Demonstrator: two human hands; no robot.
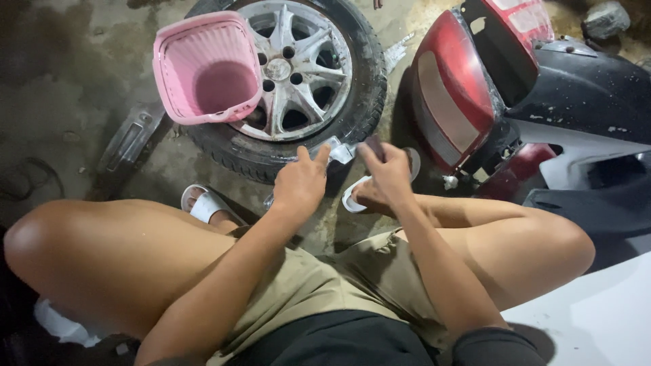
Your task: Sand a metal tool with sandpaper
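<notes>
I sit low with both knees spread over a concrete floor. My left hand (300, 181) and my right hand (385, 175) are held together in front of me, both closed on a small silvery metal part (341, 152) that pokes out between them. Just beyond the hands lies a car wheel (298, 74) flat on the floor, with a silver alloy rim and a dirty black tyre. A pink plastic basket (207, 68) rests tilted on the wheel's left side. What the part is cannot be made out.
A red tail lamp unit (454, 95) with black bodywork (583, 95) stands at the right. A dark trim strip (129, 146) lies left of the wheel. White body panel (590, 318) fills the lower right. My feet wear white sandals (205, 203).
</notes>
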